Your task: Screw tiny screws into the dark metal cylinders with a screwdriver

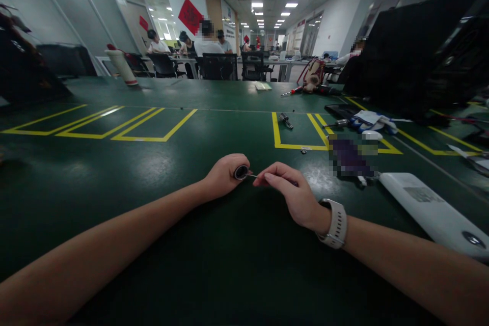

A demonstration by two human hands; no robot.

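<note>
My left hand (223, 175) is closed around a small dark cylindrical part (241, 172), whose round end with a pale metal rim faces me. Between the thumb and fingers of my right hand (288, 188) is a slim screwdriver (251, 175); its thin shaft reaches left to the rim of the cylindrical part. Whether the tip touches inside it I cannot tell. Most of the screwdriver's handle is hidden by my palm. Beyond my hands, a small metal fitting (285, 121) lies inside a yellow taped box, and a tiny metal piece (303, 151) sits just outside the tape.
On the green table (171, 163), a phone (349, 157) and a long white device (431, 209) lie at right. Farther back are another driver (338, 124), gloves (372, 121) and a red-tipped screwdriver (292, 91). A pale tumbler (122, 66) stands far left. Several people sit beyond.
</note>
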